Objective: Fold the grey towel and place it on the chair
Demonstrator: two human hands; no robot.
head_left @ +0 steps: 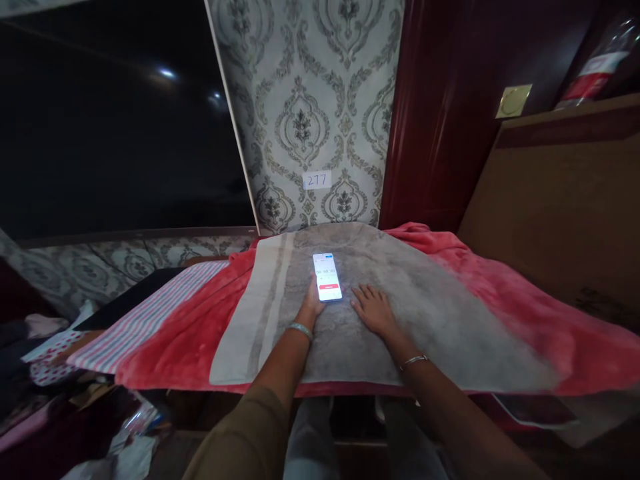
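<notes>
My left hand [313, 297] is closed round the lower left side of a smartphone [327, 277]. The phone's screen is lit and shows a timer-like row of digits above a red button. To the right of the phone, my right hand [373, 309] lies flat with its fingers spread on a grey cloth [345, 353]. This cloth has a pale striped band along its left side. Under it, a red plush blanket [175, 340] shows on both sides. Most of my left fingers are hidden behind the phone.
A large dark television [120, 127] stands at the left. Ahead, patterned wallpaper [305, 87] carries a paper label [317, 180] reading 277. On the right is a big cardboard box [560, 193] with a plastic bottle [597, 70] on top. A striped cloth [155, 317] lies left of the blanket.
</notes>
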